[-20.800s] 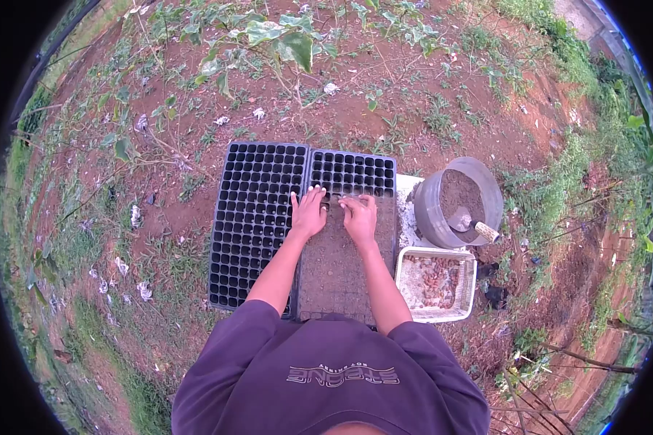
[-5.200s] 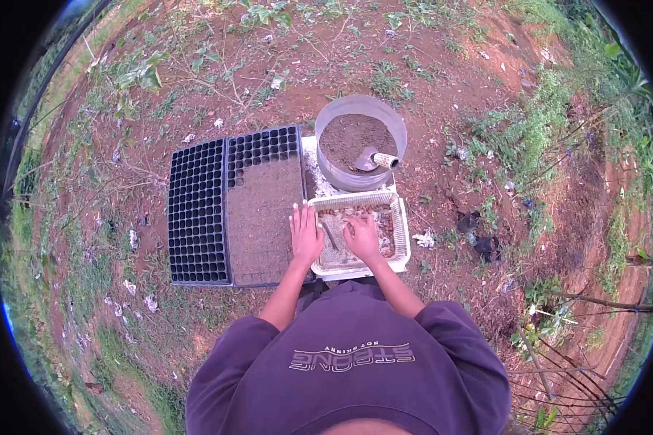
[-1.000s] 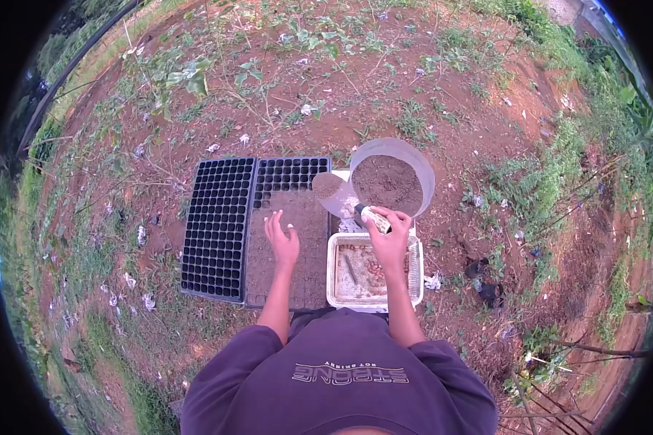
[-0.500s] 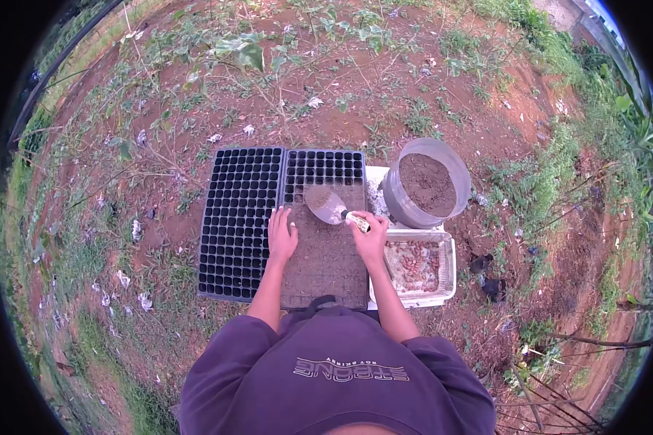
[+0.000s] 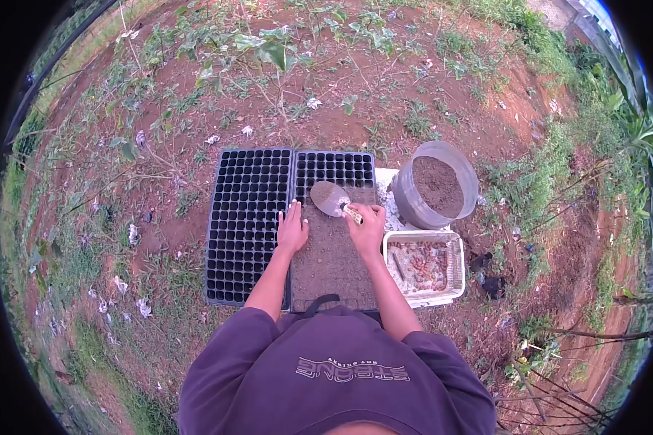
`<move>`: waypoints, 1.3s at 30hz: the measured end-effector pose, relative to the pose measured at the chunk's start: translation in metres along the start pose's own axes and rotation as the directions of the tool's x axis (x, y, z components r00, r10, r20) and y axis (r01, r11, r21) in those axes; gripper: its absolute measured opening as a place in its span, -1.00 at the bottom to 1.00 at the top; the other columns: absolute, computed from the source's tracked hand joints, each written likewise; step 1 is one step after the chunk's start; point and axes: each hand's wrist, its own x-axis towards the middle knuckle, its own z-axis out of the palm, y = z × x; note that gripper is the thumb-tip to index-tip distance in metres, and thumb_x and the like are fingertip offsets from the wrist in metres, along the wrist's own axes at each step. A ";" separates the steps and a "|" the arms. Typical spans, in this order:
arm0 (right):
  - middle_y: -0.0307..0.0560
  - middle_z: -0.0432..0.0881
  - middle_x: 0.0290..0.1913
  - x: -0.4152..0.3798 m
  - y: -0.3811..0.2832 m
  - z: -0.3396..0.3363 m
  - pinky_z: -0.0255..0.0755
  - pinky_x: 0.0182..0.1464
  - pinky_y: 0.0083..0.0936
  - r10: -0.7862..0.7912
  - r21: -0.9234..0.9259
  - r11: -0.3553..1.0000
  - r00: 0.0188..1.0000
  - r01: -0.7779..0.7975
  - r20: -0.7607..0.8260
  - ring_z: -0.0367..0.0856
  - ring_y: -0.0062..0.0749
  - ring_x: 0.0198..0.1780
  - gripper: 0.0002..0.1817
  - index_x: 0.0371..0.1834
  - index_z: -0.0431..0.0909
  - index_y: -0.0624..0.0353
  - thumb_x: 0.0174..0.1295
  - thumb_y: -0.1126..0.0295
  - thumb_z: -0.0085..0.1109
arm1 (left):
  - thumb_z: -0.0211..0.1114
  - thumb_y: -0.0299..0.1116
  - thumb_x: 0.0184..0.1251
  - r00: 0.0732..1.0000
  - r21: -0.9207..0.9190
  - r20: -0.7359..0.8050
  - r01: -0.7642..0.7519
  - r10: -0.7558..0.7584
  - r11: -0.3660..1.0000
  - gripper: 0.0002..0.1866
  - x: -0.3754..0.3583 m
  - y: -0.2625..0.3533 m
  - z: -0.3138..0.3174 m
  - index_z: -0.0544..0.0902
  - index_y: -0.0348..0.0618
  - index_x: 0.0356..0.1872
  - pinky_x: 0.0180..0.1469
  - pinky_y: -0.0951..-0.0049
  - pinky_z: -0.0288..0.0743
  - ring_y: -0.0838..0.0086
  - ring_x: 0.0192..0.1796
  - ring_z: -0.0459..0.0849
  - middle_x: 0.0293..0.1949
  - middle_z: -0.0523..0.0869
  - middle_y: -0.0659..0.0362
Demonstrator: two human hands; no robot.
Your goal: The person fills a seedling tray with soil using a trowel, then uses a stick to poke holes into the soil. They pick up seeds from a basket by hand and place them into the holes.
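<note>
My right hand (image 5: 366,228) grips the handle of a trowel (image 5: 329,197), whose soil-dusted blade lies flat over the right seedling tray (image 5: 334,168). Dark soil (image 5: 330,257) covers most of that tray's cells; the rows at its far end show as bare black holes. My left hand (image 5: 292,229) rests with fingers stretched out along the tray's left side, where it meets the other seedling tray (image 5: 250,217). The cells of this left tray look unfilled.
At the right stands a clear plastic tub (image 5: 473,190) of soil. Nearer me, a white basket (image 5: 458,268) contains small reddish pieces and a dark stick-like object. Weedy red ground (image 5: 167,239) surrounds everything, with leafy plants (image 5: 272,52) beyond the trays.
The trays, basket and tub appear slightly farther right in view. The trowel blade has shifted a little towards the far end of the soil, and my left hand stays flat beside it.
</note>
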 end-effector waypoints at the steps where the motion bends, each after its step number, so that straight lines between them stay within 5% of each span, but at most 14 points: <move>1: -0.24 0.71 -0.17 0.002 -0.001 0.001 0.31 0.10 -0.28 -0.024 -0.019 1.000 1.000 0.024 0.006 0.44 -0.14 -0.02 -0.74 -0.21 0.68 -0.01 -0.01 0.33 0.44 | -0.05 -0.25 0.42 1.000 -0.002 0.012 0.007 -0.007 1.000 -0.38 0.000 0.000 -0.001 0.13 -0.22 0.46 0.55 0.03 -0.23 0.27 0.56 0.02 0.52 0.09 0.05; 13: -0.20 0.70 -0.22 0.006 -0.009 -0.002 0.32 0.06 -0.26 -0.069 -0.043 0.997 0.997 0.071 0.038 0.45 -0.12 -0.03 -0.74 -0.21 0.67 0.00 -0.02 0.35 0.44 | -0.09 -0.27 0.42 1.000 0.276 0.026 0.006 -0.014 0.961 -0.45 0.008 0.005 -0.002 0.25 -0.17 0.42 0.54 -0.02 -0.20 0.24 0.56 0.01 0.48 0.20 0.11; 39: -0.18 0.69 -0.22 0.010 -0.013 -0.012 0.30 0.02 -0.25 -0.144 -0.092 0.984 0.986 0.151 0.079 0.45 -0.14 -0.02 -0.75 -0.20 0.67 0.00 0.02 0.32 0.41 | 0.01 -0.32 0.37 0.999 0.274 0.004 0.036 -0.039 0.961 -0.45 0.007 0.012 -0.007 0.30 -0.14 0.40 0.51 -0.09 -0.16 0.21 0.55 0.03 0.46 0.24 0.14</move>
